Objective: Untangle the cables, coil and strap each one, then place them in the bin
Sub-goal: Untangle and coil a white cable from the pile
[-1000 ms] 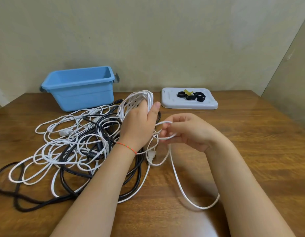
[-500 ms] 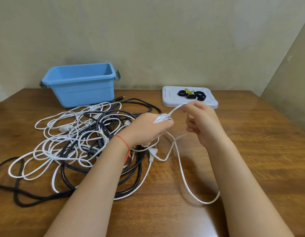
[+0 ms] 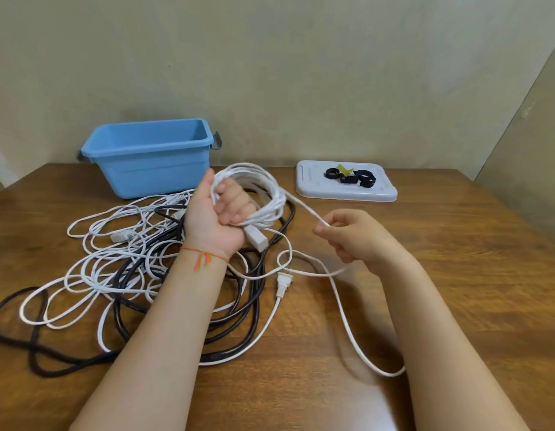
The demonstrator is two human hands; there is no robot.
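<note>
My left hand (image 3: 221, 213) grips a coil of white cable (image 3: 265, 194), palm toward me, with a white socket end (image 3: 256, 238) sticking out below the fist. A loose strand runs from the coil to my right hand (image 3: 352, 236), which pinches it and lets the rest trail down to a loop near the table's front (image 3: 391, 373). A white plug (image 3: 282, 283) lies between my forearms. The tangle of white and black cables (image 3: 123, 275) lies to the left. The blue bin (image 3: 150, 154) stands at the back left, and what it holds is hidden.
A white tray (image 3: 310, 186) holding several black straps (image 3: 350, 177) lies at the back, right of the bin. The wooden table (image 3: 472, 275) meets a wall behind and a panel at the right.
My left hand has turned palm toward me and lifted, showing the coil round it. My right hand has moved down and right, drawing the strand out.
</note>
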